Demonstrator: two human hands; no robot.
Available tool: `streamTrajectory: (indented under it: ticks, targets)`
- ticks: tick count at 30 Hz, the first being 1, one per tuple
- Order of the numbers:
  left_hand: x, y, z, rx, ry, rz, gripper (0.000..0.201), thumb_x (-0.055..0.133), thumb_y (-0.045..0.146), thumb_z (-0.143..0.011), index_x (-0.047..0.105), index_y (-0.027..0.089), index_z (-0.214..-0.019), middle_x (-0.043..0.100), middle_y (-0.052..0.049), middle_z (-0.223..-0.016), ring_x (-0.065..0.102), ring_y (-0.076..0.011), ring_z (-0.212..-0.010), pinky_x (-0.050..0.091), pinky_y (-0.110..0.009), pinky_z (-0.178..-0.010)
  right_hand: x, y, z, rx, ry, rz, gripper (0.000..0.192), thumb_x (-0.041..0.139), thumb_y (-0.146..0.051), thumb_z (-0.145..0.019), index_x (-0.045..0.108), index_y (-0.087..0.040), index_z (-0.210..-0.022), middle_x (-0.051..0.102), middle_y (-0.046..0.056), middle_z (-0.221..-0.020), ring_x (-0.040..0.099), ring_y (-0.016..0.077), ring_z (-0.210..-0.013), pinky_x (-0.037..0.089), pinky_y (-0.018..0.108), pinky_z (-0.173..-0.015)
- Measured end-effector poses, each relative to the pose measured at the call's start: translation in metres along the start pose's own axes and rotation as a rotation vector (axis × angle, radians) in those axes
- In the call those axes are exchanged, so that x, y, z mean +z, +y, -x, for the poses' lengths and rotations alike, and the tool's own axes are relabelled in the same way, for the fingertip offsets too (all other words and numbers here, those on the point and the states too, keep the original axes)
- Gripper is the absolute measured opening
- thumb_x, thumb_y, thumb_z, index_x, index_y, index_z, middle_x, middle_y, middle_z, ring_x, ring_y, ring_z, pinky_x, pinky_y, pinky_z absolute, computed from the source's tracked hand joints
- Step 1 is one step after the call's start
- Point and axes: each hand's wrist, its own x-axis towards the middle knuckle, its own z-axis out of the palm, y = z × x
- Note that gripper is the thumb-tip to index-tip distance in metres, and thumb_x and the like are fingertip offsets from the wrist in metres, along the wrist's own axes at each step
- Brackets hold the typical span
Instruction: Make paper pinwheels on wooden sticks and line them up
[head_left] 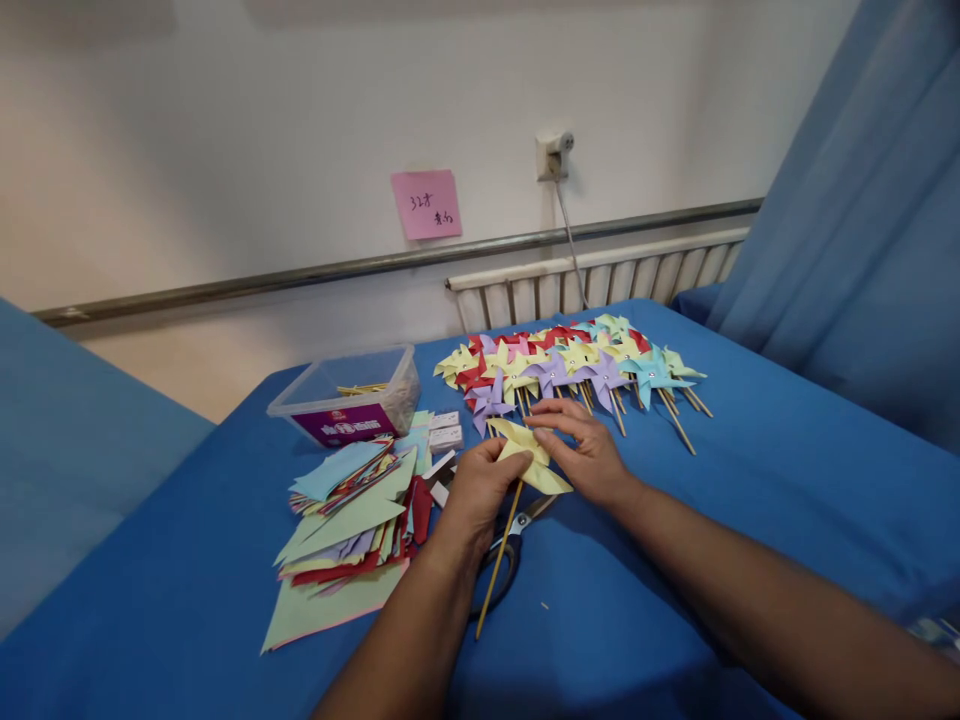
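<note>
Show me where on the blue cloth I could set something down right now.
The widest bare patch of blue cloth lies between the pinwheels and the right forearm, out toward the curtain. Another lies left of the paper stack and plastic box. Crowded: the strip from that box past the paper to the scissors by the left hand.

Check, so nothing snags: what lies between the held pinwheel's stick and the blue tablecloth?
The scissors, on the blue tablecloth; in the head view, the stick of the yellow pinwheel crosses over them.
</note>
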Motion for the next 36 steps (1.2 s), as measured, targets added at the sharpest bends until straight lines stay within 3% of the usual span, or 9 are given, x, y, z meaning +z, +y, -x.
streamTrajectory:
  ticks: [7,10,13,17,22,30,36]
  targets:
    - [0.002,-0.004,-0.003,-0.029,0.016,0.064,0.019,0.077,0.022,-0.058,0.068,0.012,-0.072,0.065,-0.003,-0.062,0.054,-0.011,-0.051,0.04,-0.023,-0.054,0.006,0.004,0.003,-0.005,-0.044,0.064,0.014,0.064,-0.024,-0.085,0.075,-0.029,-0.091,0.068,0.005,-0.105,0.061,0.022,-0.102,0.044,0.044,-0.094]
    - [0.001,-0.005,-0.004,-0.072,0.02,0.127,0.021,0.076,0.021,-0.058,0.068,0.012,-0.074,0.065,-0.003,-0.064,0.057,-0.0123,-0.055,0.041,-0.024,-0.056,0.005,0.0,0.004,-0.023,-0.016,0.072,0.017,0.061,-0.027,-0.087,0.07,-0.026,-0.101,0.064,0.007,-0.114,0.059,0.0228,-0.11,0.043,0.045,-0.099]
    - [-0.002,-0.004,-0.004,-0.102,0.08,0.22,0.021,0.076,0.021,-0.057,0.065,0.013,-0.073,0.064,0.0,-0.064,0.055,-0.0107,-0.055,0.041,-0.022,-0.055,0.005,-0.004,0.007,-0.063,0.006,0.114,0.039,0.069,-0.033,-0.081,0.06,-0.023,-0.117,0.057,0.011,-0.124,0.053,0.0251,-0.119,0.041,0.045,-0.103]
    - [-0.006,-0.005,-0.005,-0.106,0.093,0.332,0.023,0.077,0.02,-0.057,0.064,0.014,-0.075,0.062,0.001,-0.068,0.056,-0.0103,-0.06,0.04,-0.02,-0.052,0.012,-0.006,0.012,-0.129,-0.082,0.225,0.061,0.078,-0.038,-0.072,0.05,-0.022,-0.123,0.053,0.012,-0.126,0.048,0.0282,-0.122,0.041,0.047,-0.103]
    - [-0.004,-0.006,-0.007,-0.102,0.107,0.423,0.024,0.078,0.013,-0.054,0.063,0.013,-0.072,0.061,0.001,-0.065,0.055,-0.0093,-0.057,0.043,-0.02,-0.053,0.016,-0.005,0.014,-0.141,-0.099,0.285,0.047,0.071,-0.031,-0.079,0.049,-0.022,-0.119,0.053,0.012,-0.121,0.05,0.0263,-0.119,0.044,0.046,-0.101]
    - [0.001,-0.001,-0.006,-0.098,0.087,0.534,0.03,0.07,0.004,-0.062,0.068,0.007,-0.091,0.071,-0.008,-0.082,0.064,-0.0149,-0.065,0.052,-0.023,-0.06,0.017,0.002,0.015,-0.056,-0.049,0.2,0.045,0.071,-0.03,-0.079,0.049,-0.022,-0.118,0.053,0.011,-0.12,0.058,0.0221,-0.099,0.051,0.04,-0.088]
    - [0.001,0.003,-0.004,-0.115,0.147,0.54,0.02,0.064,0.0,-0.067,0.066,0.007,-0.085,0.068,-0.005,-0.07,0.061,-0.0115,-0.054,0.05,-0.02,-0.051,0.018,0.003,0.016,0.057,-0.076,0.189,0.025,0.068,-0.034,-0.082,0.056,-0.023,-0.1,0.063,0.005,-0.094,0.061,0.0208,-0.088,0.05,0.037,-0.079]
